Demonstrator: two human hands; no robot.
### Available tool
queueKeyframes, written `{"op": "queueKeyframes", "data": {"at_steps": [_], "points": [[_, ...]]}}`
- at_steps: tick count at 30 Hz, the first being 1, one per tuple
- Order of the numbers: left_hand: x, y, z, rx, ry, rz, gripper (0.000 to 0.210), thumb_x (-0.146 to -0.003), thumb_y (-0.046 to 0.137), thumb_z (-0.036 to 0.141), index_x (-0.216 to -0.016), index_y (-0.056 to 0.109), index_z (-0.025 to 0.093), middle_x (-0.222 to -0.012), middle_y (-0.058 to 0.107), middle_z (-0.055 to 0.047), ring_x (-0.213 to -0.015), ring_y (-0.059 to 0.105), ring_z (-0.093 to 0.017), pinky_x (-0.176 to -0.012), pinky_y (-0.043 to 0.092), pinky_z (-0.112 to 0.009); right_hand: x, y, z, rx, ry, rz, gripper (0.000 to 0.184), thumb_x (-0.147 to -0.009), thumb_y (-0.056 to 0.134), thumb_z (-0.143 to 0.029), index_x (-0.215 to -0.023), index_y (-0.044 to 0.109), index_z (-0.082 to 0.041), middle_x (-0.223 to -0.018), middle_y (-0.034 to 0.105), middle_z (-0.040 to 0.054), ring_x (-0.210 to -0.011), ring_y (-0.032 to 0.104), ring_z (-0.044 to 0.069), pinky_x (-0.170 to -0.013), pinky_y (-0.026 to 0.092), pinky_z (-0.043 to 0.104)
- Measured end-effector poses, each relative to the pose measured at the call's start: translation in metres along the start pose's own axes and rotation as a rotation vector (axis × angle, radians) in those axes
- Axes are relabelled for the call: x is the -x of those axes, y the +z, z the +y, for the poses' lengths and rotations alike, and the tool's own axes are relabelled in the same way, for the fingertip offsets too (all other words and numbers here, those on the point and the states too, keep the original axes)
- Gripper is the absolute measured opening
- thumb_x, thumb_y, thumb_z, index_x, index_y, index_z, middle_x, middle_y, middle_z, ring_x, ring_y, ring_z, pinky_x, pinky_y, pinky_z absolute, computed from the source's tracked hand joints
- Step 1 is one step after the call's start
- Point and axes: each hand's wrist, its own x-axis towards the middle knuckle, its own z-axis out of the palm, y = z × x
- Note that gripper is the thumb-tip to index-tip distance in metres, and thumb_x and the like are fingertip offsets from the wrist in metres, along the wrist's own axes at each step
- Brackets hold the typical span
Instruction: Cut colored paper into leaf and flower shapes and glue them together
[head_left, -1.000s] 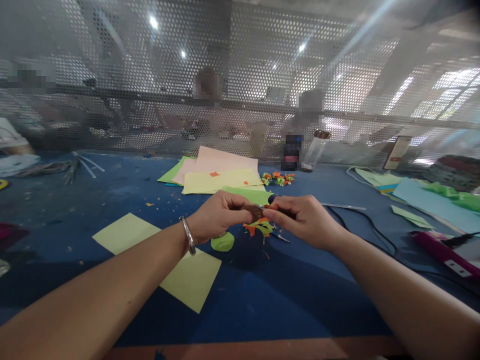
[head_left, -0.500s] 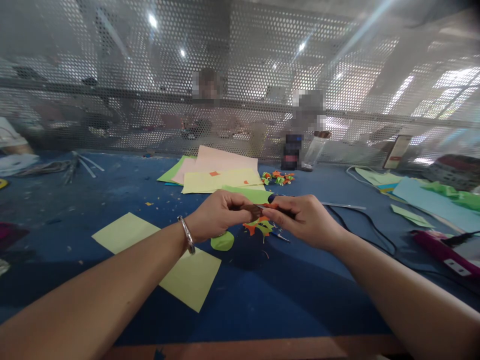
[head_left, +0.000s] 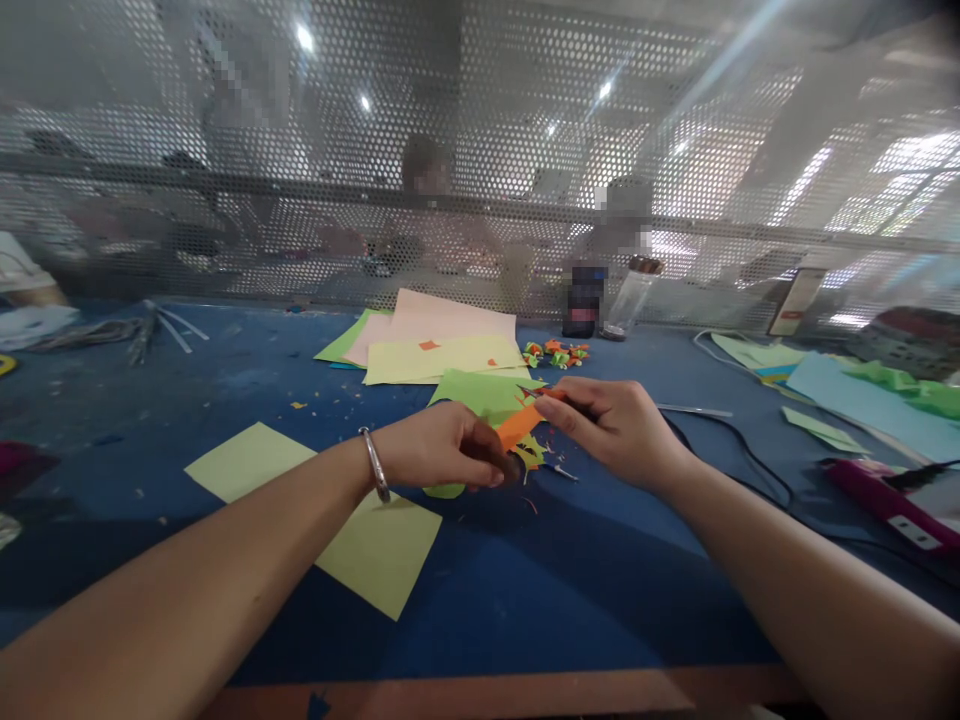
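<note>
Orange paper held aslant above the worktop, its lower end toward the near left, its upper end toward the far right; the left hand has its grip closed on the lower end; the right hand is closed about a pointed metal tool, the tip showing just beyond the fingers and the paper's upper end running in beside it. The step in hand appears to be close work on the paper at that tip, though whether cutting or creasing I cannot tell from where I stand; orange and green scraps lie below; the next move would seem to call for a steady left pinch, with the point kept clear of the fingertips.

Hidden or doubtful: the tool's rear, lost within the right hand; a brown patch at the left fingertips, perhaps shaded paper, perhaps a separate piece; a dark blue arc behind the left hand, of unclear kind; a green piece, partly covered by that hand; the far dark object, blurred out; figures beyond the perforated screen, too indistinct to describe.
</note>
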Motion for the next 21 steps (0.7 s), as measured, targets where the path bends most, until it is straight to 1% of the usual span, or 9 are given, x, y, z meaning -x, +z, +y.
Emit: {"op": "queueKeyframes", "data": {"at_steps": [2,5,8,10,12,16,18,20,21], "points": [[0.0,-0.001,-0.004,-0.017,-0.028,-0.029,0.015,-0.079,0.074,0.025,-0.088,0.078,0.015,-0.078,0.075,-0.007,-0.064,0.065,-0.014,-0.059,0.049,-0.023,0.0,0.0,0.0,-0.017,0.001,0.009,0.046,-0.099,0.05,-0.054,-0.072,0.056,-0.018,-0.065,0.044,-0.0026,-0.06,0.036,0.011,-0.056,0.03,0.027],[0.0,0.0,-0.006,0.102,-0.062,-0.073,0.016,-0.079,0.075,0.03,-0.083,0.074,0.015,-0.075,0.073,-0.006,-0.062,0.065,-0.014,-0.058,0.051,-0.024,0.0,0.0,0.001,-0.033,-0.01,0.026,0.047,-0.098,0.052,-0.054,-0.067,0.049,-0.019,-0.063,0.037,-0.0041,-0.059,0.033,0.01,-0.054,0.028,0.026],[0.002,0.0,-0.002,0.025,-0.075,-0.103,0.031,-0.085,0.069,0.045,-0.074,0.071,0.016,-0.063,0.069,-0.005,-0.056,0.064,-0.015,-0.054,0.049,-0.025,0.0,0.0,0.002,-0.051,-0.017,0.03,0.048,-0.098,0.053,-0.054,-0.066,0.045,-0.02,-0.062,0.032,-0.0049,-0.058,0.029,0.01,-0.052,0.026,0.026],[0.003,-0.001,0.001,-0.157,-0.058,-0.015,0.041,-0.086,0.065,0.051,-0.065,0.067,0.016,-0.054,0.062,-0.003,-0.049,0.057,-0.013,-0.048,0.04,-0.023,0.0,0.0,0.002,-0.065,-0.018,0.031,0.048,-0.098,0.053,-0.054,-0.065,0.043,-0.02,-0.063,0.032,-0.0048,-0.058,0.029,0.01,-0.052,0.025,0.026],[0.002,-0.001,0.002,-0.332,-0.028,0.147,0.041,-0.083,0.067,0.052,-0.063,0.063,0.018,-0.054,0.057,0.0,-0.048,0.049,-0.012,-0.048,0.032,-0.024,0.0,0.0,0.002,-0.073,-0.019,0.03,0.048,-0.098,0.053,-0.054,-0.066,0.044,-0.02,-0.063,0.034,-0.0045,-0.058,0.031,0.01,-0.053,0.026,0.026],[-0.005,0.003,-0.003,-0.507,0.042,0.45,0.035,-0.076,0.076,0.049,-0.084,0.059,0.02,-0.066,0.055,0.003,-0.057,0.046,-0.013,-0.054,0.029,-0.026,0.0,0.001,0.002,-0.083,0.008,0.012,0.046,-0.098,0.053,-0.055,-0.069,0.05,-0.019,-0.064,0.039,-0.0036,-0.059,0.032,0.01,-0.054,0.028,0.027],[-0.009,0.006,-0.006,-0.535,0.106,0.528,0.026,-0.083,0.07,0.042,-0.091,0.057,0.021,-0.07,0.055,0.003,-0.061,0.047,-0.014,-0.057,0.03,-0.027,0.001,0.002,0.002,-0.09,0.033,-0.014,0.045,-0.097,0.054,-0.056,-0.073,0.054,-0.018,-0.065,0.042,-0.0033,-0.058,0.033,0.01,-0.052,0.027,0.027],[-0.01,0.007,-0.008,-0.585,0.2,0.564,0.012,-0.09,0.06,0.032,-0.087,0.056,0.021,-0.076,0.056,0.001,-0.068,0.049,-0.015,-0.063,0.033,-0.028,0.001,0.003,0.002,-0.09,0.045,-0.034,0.044,-0.096,0.054,-0.057,-0.076,0.056,-0.018,-0.066,0.044,-0.0031,-0.057,0.033,0.01,-0.052,0.026,0.027],[-0.01,0.006,-0.008,-0.607,0.237,0.585,0.012,-0.092,0.056,0.029,-0.083,0.056,0.021,-0.078,0.055,0.0,-0.07,0.049,-0.015,-0.065,0.034,-0.028,0.001,0.003,0.002,-0.088,0.043,-0.035,0.044,-0.096,0.055,-0.058,-0.076,0.057,-0.018,-0.066,0.044,-0.0031,-0.057,0.034,0.01,-0.052,0.026,0.027]]}}
